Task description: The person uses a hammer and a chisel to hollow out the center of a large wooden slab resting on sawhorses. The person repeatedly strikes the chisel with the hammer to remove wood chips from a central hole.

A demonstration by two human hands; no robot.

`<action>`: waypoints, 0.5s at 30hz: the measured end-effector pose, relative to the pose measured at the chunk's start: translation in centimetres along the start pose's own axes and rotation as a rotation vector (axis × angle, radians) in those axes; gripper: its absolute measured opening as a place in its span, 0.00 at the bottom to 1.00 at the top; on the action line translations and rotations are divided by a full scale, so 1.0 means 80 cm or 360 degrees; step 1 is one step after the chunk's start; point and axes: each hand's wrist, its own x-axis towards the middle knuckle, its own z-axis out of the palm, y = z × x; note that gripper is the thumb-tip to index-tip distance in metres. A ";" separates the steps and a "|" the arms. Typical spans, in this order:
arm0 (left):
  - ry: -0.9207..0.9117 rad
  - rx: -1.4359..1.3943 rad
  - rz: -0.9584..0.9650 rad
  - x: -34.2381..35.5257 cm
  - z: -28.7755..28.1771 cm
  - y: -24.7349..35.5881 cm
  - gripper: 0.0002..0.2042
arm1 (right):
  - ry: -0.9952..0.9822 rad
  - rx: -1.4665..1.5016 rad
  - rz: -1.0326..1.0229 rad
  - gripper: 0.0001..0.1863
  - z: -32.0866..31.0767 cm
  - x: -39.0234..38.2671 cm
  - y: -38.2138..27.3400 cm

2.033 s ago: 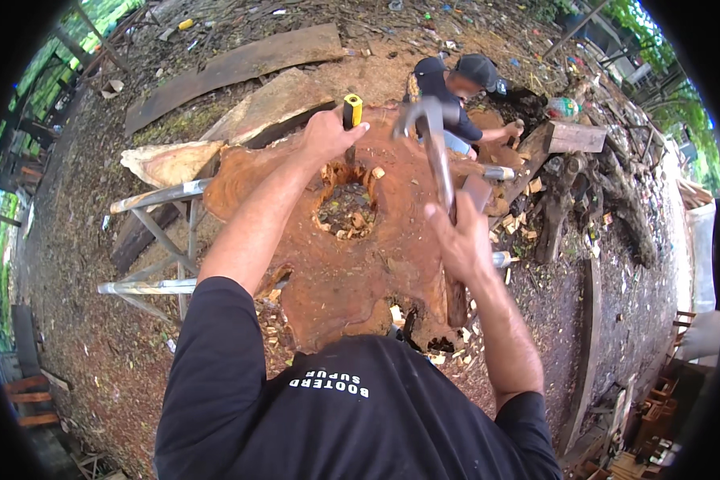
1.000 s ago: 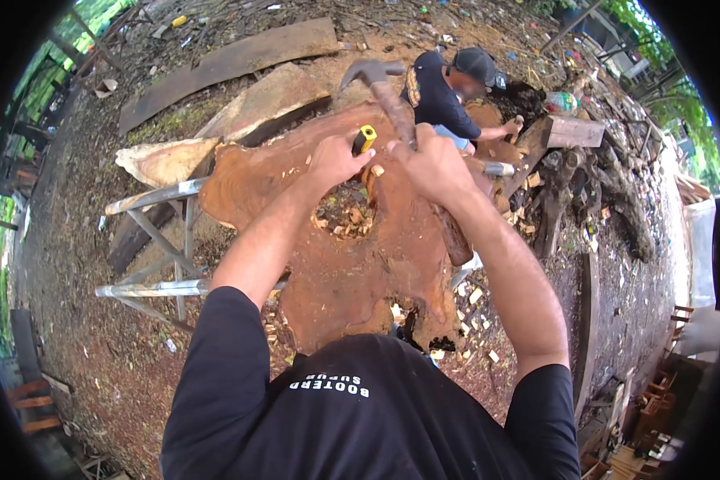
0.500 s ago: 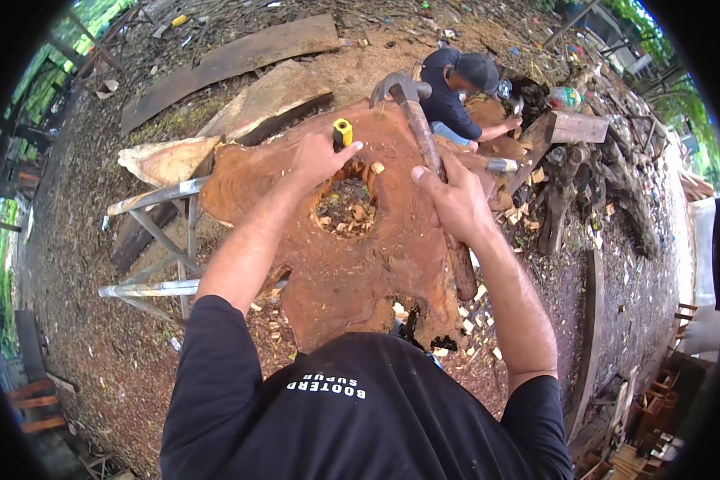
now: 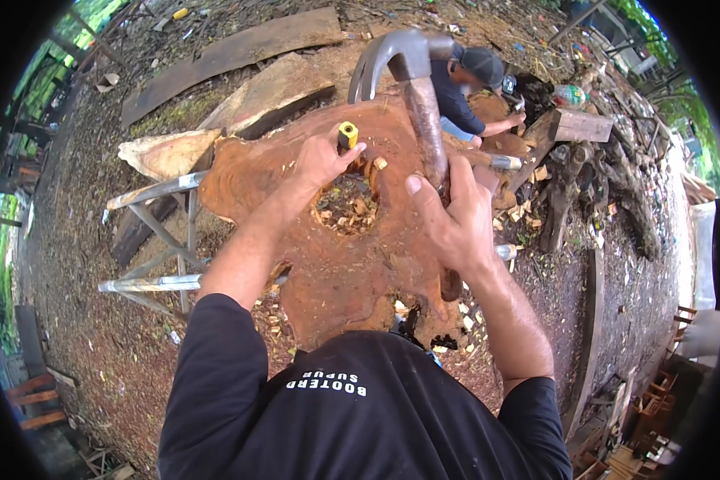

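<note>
Wooden slab (image 4: 344, 284) before us: hole (image 4: 336, 198) toward far edge, wood chips (image 4: 355, 220) inside. Our right hand (image 4: 460, 216): closed around handle of claw hammer (image 4: 424, 128), head raised above slab. Our left hand (image 4: 322, 162): gripping yellow-and-black tool (image 4: 348, 138) at hole's far rim; we cannot make out tip. Co-worker (image 4: 454, 104): beyond slab's far right corner.

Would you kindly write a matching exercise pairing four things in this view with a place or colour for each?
Things:
1. claw hammer
2. yellow-ended hand tool
3. wooden slab
4. metal trestle

Places or colours:
A. reddish brown
B. in the left hand
C. sticking out left of the slab
D. in the right hand

Pairs: 1-D, 2-B, 3-A, 4-C
</note>
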 end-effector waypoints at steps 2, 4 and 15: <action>-0.0047 -0.0030 -0.0029 -0.002 -0.004 0.004 0.29 | 0.0164 -0.0036 -0.0269 0.23 0.013 -0.002 -0.003; -0.0063 -0.0042 -0.0036 -0.004 -0.003 -0.008 0.28 | 0.0012 -0.0130 0.0010 0.21 0.043 -0.006 0.014; -0.0127 0.0058 0.0015 0.003 0.006 -0.019 0.31 | -0.0078 -0.0253 -0.0056 0.23 0.036 0.017 -0.002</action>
